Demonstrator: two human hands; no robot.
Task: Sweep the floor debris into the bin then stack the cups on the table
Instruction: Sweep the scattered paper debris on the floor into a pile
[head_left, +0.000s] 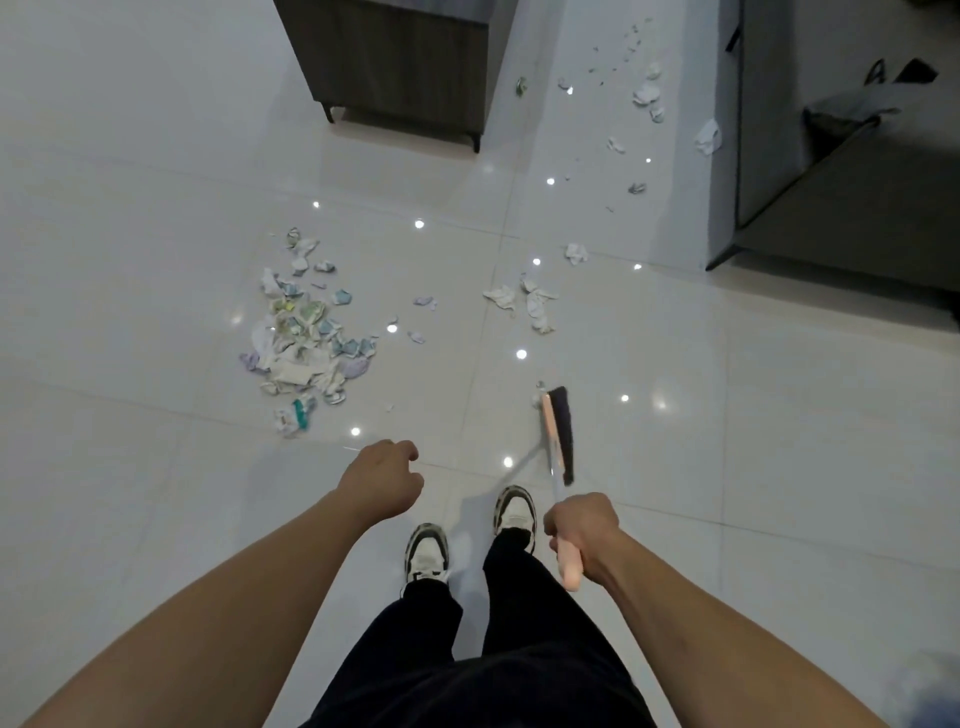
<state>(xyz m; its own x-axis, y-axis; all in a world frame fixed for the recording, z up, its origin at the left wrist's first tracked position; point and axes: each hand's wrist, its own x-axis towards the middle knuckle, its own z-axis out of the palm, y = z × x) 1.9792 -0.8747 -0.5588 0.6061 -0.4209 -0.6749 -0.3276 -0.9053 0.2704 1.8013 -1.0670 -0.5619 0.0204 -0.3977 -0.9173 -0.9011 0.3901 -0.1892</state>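
A broom (558, 431) with a pink head and dark bristles rests on the white tile floor just ahead of my feet. My right hand (584, 535) grips its pink handle. My left hand (382, 478) hangs free in a loose fist, holding nothing. A gathered pile of crumpled paper debris (304, 332) lies on the floor ahead to the left. A smaller clump of paper scraps (524, 301) lies ahead of the broom. More scattered scraps (647, 96) trail away along the far right. No bin and no cups are in view.
A dark wooden cabinet (400, 62) on thin legs stands at the top centre. A grey sofa (841, 171) fills the upper right, with a dark bag (852, 109) on it. My two white sneakers (470, 540) stand between my hands.
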